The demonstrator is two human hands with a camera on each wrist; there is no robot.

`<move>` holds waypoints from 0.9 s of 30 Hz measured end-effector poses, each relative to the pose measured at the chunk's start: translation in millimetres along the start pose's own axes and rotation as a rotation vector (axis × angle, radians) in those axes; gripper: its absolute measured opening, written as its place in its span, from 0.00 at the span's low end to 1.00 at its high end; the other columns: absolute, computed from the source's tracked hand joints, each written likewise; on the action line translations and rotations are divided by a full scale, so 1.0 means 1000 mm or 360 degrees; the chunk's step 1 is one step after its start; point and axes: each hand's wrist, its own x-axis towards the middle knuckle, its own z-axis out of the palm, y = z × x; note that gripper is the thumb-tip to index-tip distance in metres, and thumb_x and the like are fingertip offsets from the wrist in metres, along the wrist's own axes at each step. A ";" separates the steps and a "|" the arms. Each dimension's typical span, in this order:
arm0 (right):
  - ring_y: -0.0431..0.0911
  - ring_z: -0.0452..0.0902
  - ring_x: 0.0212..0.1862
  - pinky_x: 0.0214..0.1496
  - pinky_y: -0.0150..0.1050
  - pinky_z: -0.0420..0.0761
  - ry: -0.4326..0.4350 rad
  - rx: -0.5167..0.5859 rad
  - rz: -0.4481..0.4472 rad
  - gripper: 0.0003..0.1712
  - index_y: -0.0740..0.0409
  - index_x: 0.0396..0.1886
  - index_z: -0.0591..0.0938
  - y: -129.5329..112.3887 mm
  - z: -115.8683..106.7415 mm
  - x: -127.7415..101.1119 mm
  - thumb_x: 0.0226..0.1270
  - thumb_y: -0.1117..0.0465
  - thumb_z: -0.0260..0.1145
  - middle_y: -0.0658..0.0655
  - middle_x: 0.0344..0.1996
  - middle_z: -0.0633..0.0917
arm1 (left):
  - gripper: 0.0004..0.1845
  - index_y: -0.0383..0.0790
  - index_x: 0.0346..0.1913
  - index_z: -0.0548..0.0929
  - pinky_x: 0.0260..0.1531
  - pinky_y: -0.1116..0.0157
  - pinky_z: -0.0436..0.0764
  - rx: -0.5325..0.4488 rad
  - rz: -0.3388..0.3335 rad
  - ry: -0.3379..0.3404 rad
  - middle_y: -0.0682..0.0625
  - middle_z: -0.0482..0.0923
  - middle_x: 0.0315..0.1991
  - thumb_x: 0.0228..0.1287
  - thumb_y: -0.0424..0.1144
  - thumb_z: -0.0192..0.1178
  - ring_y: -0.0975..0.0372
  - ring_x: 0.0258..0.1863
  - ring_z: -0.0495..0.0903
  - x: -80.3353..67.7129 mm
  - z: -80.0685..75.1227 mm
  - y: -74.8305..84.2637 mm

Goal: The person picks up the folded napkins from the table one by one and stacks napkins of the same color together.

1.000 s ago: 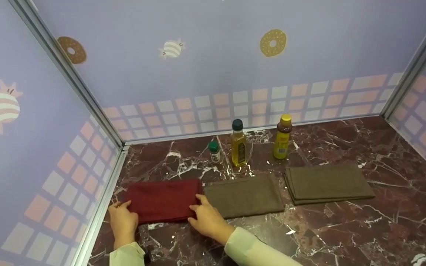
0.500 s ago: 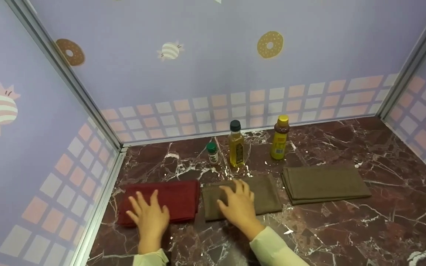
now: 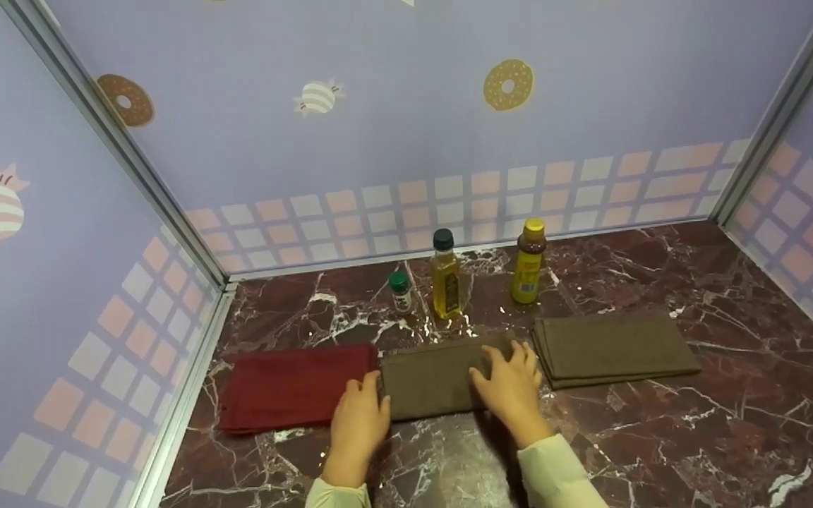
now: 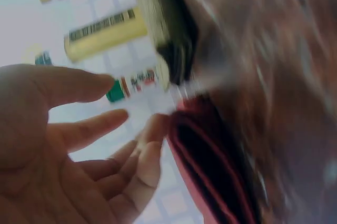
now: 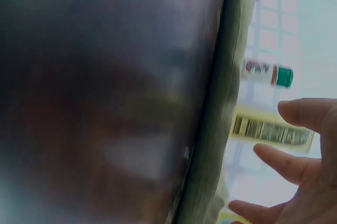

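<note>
Your left hand [image 3: 363,418] points forward with its back up, its wrist [image 3: 346,467] bare beyond a pale cuff [image 3: 339,497]. The left wrist view shows its palm side: loosely bent fingers [image 4: 90,130], the thumb [image 4: 79,85] standing apart from them. Your right hand [image 3: 512,386], well apart from the left, also shows its back, fingers spread and slightly bent, thumb out to the left. Your right forearm [image 3: 563,474], in a pale sleeve, slants in from the lower right.
</note>
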 end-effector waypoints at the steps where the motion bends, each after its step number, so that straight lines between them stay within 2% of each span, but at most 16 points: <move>1: 0.63 0.42 0.66 0.60 0.62 0.48 -0.0029 0.0020 0.0035 0.30 0.51 0.57 0.74 0.003 -0.003 0.000 0.55 0.46 0.62 0.70 0.63 0.58 | 0.23 0.39 0.52 0.74 0.30 0.52 0.75 0.0013 -0.0009 -0.0035 0.38 0.73 0.35 0.52 0.41 0.63 0.48 0.30 0.77 0.000 0.002 0.003; 4: 0.66 0.39 0.65 0.59 0.63 0.47 -0.0123 0.0071 0.0137 0.31 0.53 0.59 0.72 0.011 -0.009 0.001 0.57 0.46 0.60 0.73 0.64 0.55 | 0.26 0.40 0.55 0.73 0.28 0.52 0.75 0.0039 -0.0043 -0.0151 0.38 0.73 0.37 0.53 0.45 0.63 0.47 0.27 0.77 0.001 0.007 0.012; 8: 0.68 0.44 0.63 0.58 0.64 0.50 -0.0178 0.0074 0.0184 0.32 0.55 0.60 0.71 0.020 -0.013 0.001 0.58 0.45 0.59 0.75 0.62 0.55 | 0.30 0.41 0.57 0.71 0.28 0.52 0.76 0.0063 -0.0110 -0.0244 0.37 0.73 0.39 0.51 0.48 0.64 0.47 0.27 0.77 0.005 0.015 0.019; 14: 0.67 0.54 0.58 0.53 0.62 0.60 -0.0151 0.0025 0.0158 0.29 0.55 0.57 0.74 0.026 -0.014 0.001 0.57 0.47 0.61 0.74 0.57 0.62 | 0.31 0.36 0.53 0.73 0.31 0.52 0.76 0.0009 -0.0192 -0.0130 0.35 0.71 0.36 0.42 0.40 0.70 0.45 0.30 0.77 0.005 0.030 0.021; 17: 0.65 0.58 0.55 0.50 0.60 0.63 -0.0157 0.0004 0.0134 0.28 0.55 0.55 0.76 0.026 -0.015 0.000 0.57 0.46 0.61 0.73 0.54 0.66 | 0.31 0.35 0.51 0.74 0.32 0.51 0.76 -0.0045 -0.0214 -0.0117 0.34 0.71 0.36 0.39 0.36 0.71 0.44 0.31 0.76 0.007 0.033 0.022; 24: 0.64 0.64 0.51 0.48 0.57 0.66 -0.0142 0.0085 0.0134 0.25 0.56 0.52 0.78 0.026 -0.017 -0.001 0.57 0.48 0.62 0.70 0.51 0.69 | 0.27 0.41 0.46 0.76 0.35 0.52 0.74 -0.0015 -0.0247 -0.0129 0.37 0.74 0.35 0.35 0.32 0.69 0.45 0.35 0.75 0.011 0.035 0.025; 27: 0.63 0.68 0.48 0.47 0.56 0.68 -0.0137 0.0136 0.0143 0.24 0.56 0.52 0.78 0.026 -0.019 0.001 0.58 0.50 0.62 0.70 0.49 0.70 | 0.26 0.44 0.44 0.76 0.33 0.52 0.74 -0.0006 -0.0227 -0.0104 0.39 0.73 0.33 0.34 0.30 0.66 0.46 0.32 0.75 0.013 0.035 0.027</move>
